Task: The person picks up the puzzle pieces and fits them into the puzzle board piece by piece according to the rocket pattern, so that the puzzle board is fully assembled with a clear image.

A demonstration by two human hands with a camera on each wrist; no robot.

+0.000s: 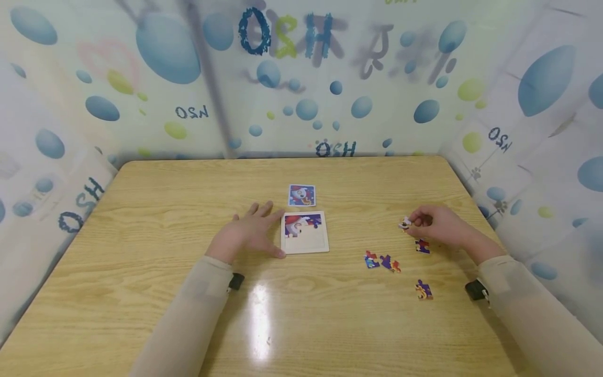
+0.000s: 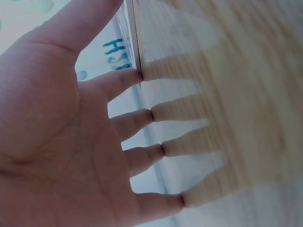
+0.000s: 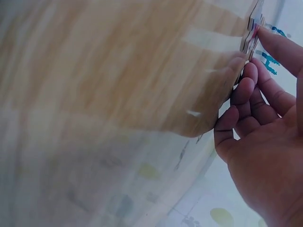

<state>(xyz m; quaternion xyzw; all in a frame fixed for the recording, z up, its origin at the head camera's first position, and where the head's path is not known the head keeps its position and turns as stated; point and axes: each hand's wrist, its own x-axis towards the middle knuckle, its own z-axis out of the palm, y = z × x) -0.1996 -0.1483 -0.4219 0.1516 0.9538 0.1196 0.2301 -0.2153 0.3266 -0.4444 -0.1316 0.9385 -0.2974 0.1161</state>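
Sleeves (image 1: 532, 309) nearest; left grip (image 1: 252, 233) spread at puzzle tray (image 1: 306, 243), right grip (image 1: 438, 226) pinching white piece (image 1: 404, 224), and dragging low could knock red-purple piece (image 1: 422, 246) alongside.

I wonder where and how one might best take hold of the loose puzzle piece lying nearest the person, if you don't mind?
I'd pinch the puzzle piece by two opposite edges, coming from above: it lies flat and thin on the table, apart from the others, so both edges seem reachable.
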